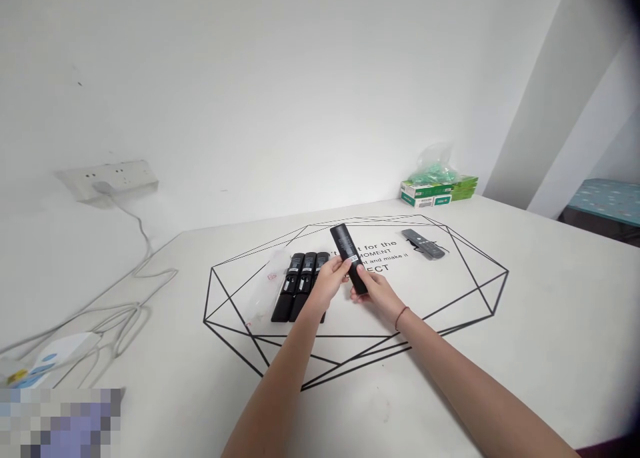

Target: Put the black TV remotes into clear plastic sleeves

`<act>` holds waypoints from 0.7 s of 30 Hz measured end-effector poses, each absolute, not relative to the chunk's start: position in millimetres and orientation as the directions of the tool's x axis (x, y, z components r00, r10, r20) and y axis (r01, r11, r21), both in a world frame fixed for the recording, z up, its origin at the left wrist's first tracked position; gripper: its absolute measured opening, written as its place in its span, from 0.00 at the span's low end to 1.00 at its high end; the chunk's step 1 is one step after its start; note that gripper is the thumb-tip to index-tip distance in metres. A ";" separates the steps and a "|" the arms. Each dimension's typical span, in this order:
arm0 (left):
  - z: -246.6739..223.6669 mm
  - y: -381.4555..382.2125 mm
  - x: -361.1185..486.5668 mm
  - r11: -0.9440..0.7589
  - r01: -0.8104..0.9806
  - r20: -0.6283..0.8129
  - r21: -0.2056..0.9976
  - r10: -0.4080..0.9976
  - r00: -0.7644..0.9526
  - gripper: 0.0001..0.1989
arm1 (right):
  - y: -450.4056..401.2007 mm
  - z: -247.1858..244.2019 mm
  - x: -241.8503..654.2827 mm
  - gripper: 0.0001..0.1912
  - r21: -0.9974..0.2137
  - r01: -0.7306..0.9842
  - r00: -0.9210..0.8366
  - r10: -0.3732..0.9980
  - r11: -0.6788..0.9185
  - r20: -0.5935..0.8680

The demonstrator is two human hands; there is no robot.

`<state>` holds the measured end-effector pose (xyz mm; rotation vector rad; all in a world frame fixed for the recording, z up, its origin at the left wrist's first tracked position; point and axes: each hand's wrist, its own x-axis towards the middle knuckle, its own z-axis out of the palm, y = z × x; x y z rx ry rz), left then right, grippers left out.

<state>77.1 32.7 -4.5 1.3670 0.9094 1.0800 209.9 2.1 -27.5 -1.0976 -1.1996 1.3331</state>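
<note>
A black remote control (345, 246) is held up between both hands over the printed mat, its labelled back facing up. My left hand (331, 279) pinches its left side near the middle, fingers closed. Around its lower end, my right hand (376, 290) is wrapped, thumb on top. Just left of my left hand, three black remotes (296, 283) lie side by side on a clear plastic bag (260, 298); my left hand and forearm partly cover the rightmost. Another dark remote (425, 244) with buttons lies to the right, a thin black strap or cord around it.
Green and white boxes (426, 193) with a plastic bag (435, 165) on top stand at the back right by the wall. Cables (117, 308) and a white power strip (65, 355) lie on the left. A wall socket (125, 176) holds a plug.
</note>
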 end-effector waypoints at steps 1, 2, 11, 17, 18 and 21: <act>-5.2 31.9 75.5 -0.094 -0.047 0.103 0.995 0.956 0.276 0.19 | 2.3 -27.4 209.4 0.26 -0.992 -0.124 -0.131 0.991 -0.034 -0.018; -6.1 31.0 74.4 -0.099 -0.034 0.105 0.994 0.956 0.273 0.19 | 2.6 -27.6 208.9 0.26 -0.990 -0.140 -0.148 0.989 -0.032 -0.011; -15.3 27.0 77.6 -0.105 -0.084 0.126 0.991 0.948 0.292 0.20 | -0.2 -24.1 206.7 0.22 -0.980 -0.190 -0.206 0.978 -0.062 -0.022; -7.1 31.0 69.0 -0.226 -0.058 0.232 0.972 0.966 0.113 0.20 | -1.4 -16.9 221.7 0.21 -0.991 -0.023 -0.317 0.941 -0.135 -0.121; -5.1 31.9 65.6 -0.244 -0.001 0.244 0.970 0.967 0.076 0.20 | 0.2 -17.8 226.2 0.21 -0.992 0.063 -0.298 0.947 -0.106 -0.120; -2.3 31.8 57.3 -0.243 0.274 0.234 0.930 0.970 0.068 0.20 | 7.4 -23.9 238.7 0.17 -0.913 0.404 -0.111 0.994 0.051 0.007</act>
